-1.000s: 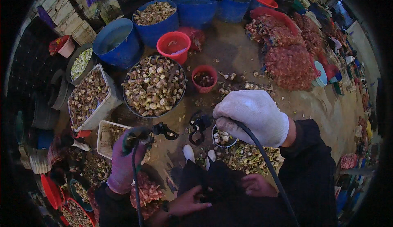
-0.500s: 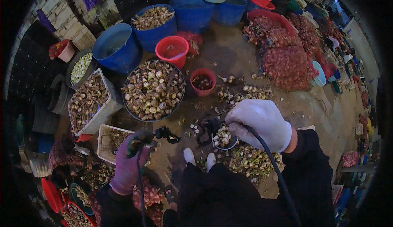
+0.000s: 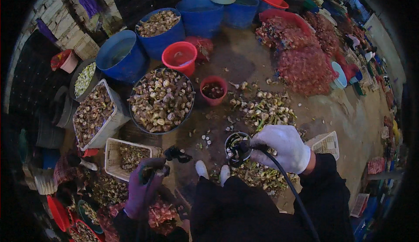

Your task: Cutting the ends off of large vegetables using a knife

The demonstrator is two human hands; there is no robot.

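Blue tubs (image 3: 135, 69), ahead of the left hand (image 3: 144, 181); 1 round basin (image 3: 166, 132) of bulbs, nearer it; 1 cream basket (image 3: 117, 172), just beside it. Right hand (image 3: 281, 148), white-gloved, fingers closed on 1 black cable (image 3: 293, 187), 1 dark fitting (image 3: 238, 150) inward of its fingertips. Left, purple-gloved, fingers curled, gripping 1 dark clip-like piece (image 3: 178, 154).

The white-gloved right hand (image 3: 279, 149) grips a black cable (image 3: 297, 197), pale bulbs (image 3: 265, 108) lying on the floor (image 3: 239, 58) beyond.
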